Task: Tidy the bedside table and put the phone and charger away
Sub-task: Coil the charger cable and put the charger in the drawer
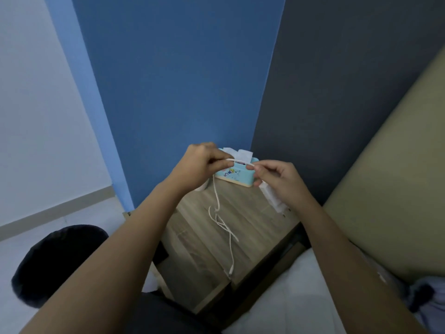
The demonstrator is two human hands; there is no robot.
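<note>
Fingers on the left hand (201,162) are pinched on the white charger cable (222,221), and the right hand (280,182) pinches the same cable a bit further along while also gripping the white charger plug (274,200) against its palm. Between the hands the cable runs taut, and the rest dangles down in a loose tangle onto the wooden bedside table (199,247). Right behind the hands sits a teal tissue box (237,177) with a tissue poking out
</note>
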